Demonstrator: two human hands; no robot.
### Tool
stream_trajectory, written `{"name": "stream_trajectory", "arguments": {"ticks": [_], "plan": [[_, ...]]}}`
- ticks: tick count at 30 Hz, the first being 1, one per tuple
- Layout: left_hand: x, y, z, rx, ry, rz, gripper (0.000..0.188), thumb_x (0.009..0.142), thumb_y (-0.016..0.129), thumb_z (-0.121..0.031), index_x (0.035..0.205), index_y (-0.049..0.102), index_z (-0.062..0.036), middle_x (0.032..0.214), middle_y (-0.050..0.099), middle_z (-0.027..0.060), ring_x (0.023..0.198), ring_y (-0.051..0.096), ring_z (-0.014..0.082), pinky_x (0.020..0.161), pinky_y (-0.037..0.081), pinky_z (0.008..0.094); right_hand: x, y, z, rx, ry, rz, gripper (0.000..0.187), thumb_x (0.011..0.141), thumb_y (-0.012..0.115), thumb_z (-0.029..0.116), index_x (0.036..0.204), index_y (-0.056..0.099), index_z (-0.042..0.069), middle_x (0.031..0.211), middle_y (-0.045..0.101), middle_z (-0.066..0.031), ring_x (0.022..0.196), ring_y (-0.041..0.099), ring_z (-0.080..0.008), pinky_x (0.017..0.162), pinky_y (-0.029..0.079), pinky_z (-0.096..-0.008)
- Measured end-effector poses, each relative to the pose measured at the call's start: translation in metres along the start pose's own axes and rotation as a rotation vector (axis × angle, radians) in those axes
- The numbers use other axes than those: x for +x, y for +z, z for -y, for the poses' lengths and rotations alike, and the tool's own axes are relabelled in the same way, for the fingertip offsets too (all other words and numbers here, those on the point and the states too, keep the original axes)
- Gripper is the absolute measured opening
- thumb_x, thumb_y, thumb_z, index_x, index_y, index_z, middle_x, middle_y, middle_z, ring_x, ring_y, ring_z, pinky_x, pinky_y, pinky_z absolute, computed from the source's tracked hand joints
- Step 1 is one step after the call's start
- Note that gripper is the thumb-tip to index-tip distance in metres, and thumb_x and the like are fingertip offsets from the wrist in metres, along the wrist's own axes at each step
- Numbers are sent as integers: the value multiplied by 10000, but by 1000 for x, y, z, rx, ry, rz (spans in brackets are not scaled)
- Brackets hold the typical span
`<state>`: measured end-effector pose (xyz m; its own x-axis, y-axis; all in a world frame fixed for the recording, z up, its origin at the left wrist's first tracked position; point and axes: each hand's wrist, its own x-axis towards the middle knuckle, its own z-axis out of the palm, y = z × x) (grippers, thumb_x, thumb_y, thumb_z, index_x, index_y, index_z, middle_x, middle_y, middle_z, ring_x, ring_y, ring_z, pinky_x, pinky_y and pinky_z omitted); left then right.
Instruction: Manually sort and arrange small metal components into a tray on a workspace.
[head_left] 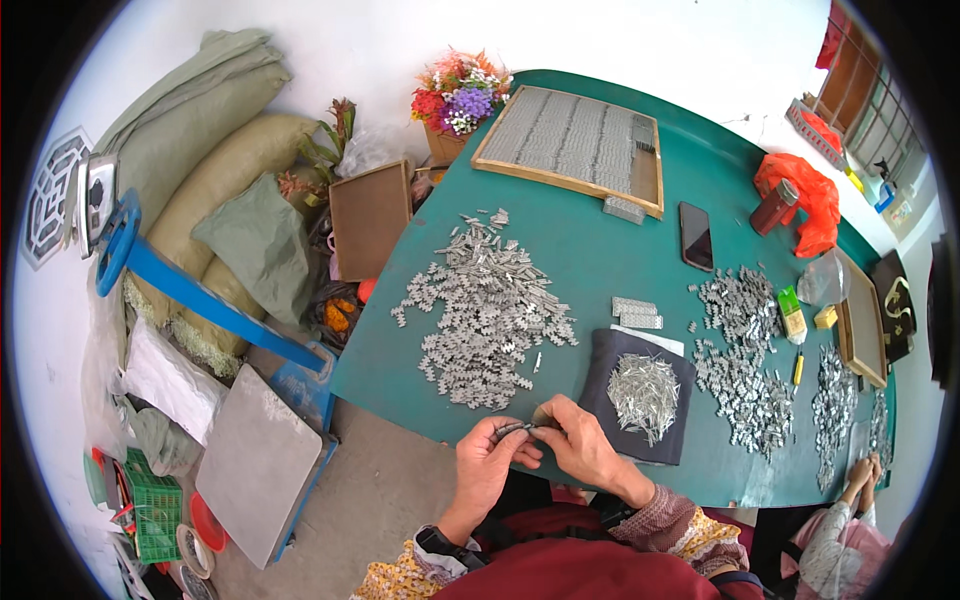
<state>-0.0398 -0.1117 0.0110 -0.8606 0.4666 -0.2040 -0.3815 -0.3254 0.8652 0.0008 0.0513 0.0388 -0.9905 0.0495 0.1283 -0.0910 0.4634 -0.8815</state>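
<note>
Lane — between left metal heap (pixel 490 310) and right cloth (pixel 603 352)
Tray (pixel 560 184) bars far end — metal blocks (pixel 637 313) crowd right side.

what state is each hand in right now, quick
Left hand: closed, holding a small, elongated dark-grey piece, apparently metal.
Right hand: closed, fingertips pinched at that piece's right end.

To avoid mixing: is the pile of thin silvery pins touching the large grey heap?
Apart. In the head view, a bare border of the dark mat and some green tabletop separate the pin pile from the large grey heap.
</note>
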Motion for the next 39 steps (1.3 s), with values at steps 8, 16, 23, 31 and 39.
{"name": "stream_trajectory", "arguments": {"ticks": [8,16,23,31,39], "plan": [[-1,16,-1,70,22,108,111,965,529,14,1043,552,90,886,658,171,731,698,239,631,608,337,-15,-9,-2,14,-25,-82,157,852,607,-10,989,530,0,875,584,-168,805,613,-366,686,492,-419],[-1,37,-2,164,21,187,135,959,548,13,1046,605,99,865,671,164,715,698,229,608,611,336,-32,-22,-6,85,-23,-208,122,838,598,-50,945,566,-1,845,587,-148,744,615,-334,644,497,-385],[6,63,3,228,41,221,111,965,545,7,1020,606,81,839,675,149,691,694,208,580,604,318,-49,-31,-11,4,-93,-391,96,846,584,-69,903,568,7,815,590,-120,719,620,-271,618,490,-358],[8,69,5,273,-15,304,114,967,555,-15,1026,604,70,844,682,152,665,690,203,565,591,301,-61,-39,-18,119,8,-356,124,874,566,-63,974,534,3,835,609,-128,703,646,-253,613,528,-342],[10,75,10,319,-54,330,115,970,557,-31,1027,587,64,841,673,143,633,679,182,529,578,277,-68,-43,-20,239,98,-357,131,885,554,-78,993,575,-7,849,618,-121,768,670,-227,670,547,-321]]}}
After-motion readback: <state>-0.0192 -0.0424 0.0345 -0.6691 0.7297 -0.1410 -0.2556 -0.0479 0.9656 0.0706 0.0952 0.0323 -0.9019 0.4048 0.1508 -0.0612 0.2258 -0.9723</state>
